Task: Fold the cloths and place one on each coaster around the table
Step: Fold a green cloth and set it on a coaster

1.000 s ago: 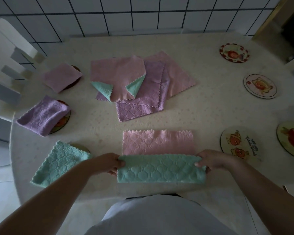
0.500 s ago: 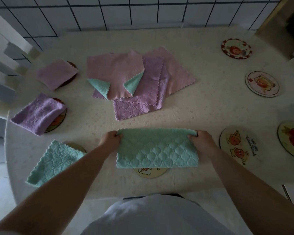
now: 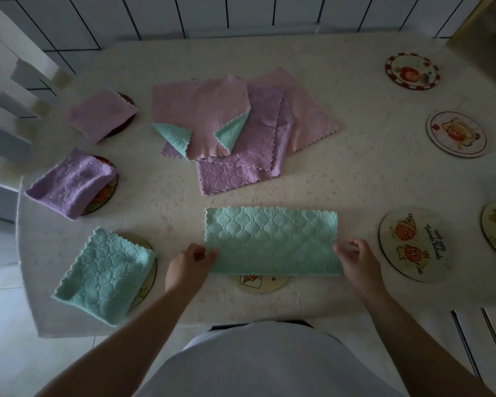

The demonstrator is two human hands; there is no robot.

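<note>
A mint-green quilted cloth, folded once into a wide band, is laid flat near the front edge of the cream table, and every other place is given from it. Its near left corner is pinched by the left hand, thumb above and fingers curled beneath the hem. The right hand is held just beside its near right corner with fingers loosely bent; whether the edge is actually gripped cannot be told. A yellow coaster is partly covered by the cloth's near edge. To the left, a folded mint cloth is rested on another coaster, and further left and beyond it a folded purple cloth and a folded lilac cloth are each set on a coaster of their own. Straight beyond the band, a loose pile of unfolded cloths is spread, pink on top with mint corners turned up and purple beneath. To the right, a printed coaster is left uncovered, with three more bare ones ranged beyond and beside it.
</note>
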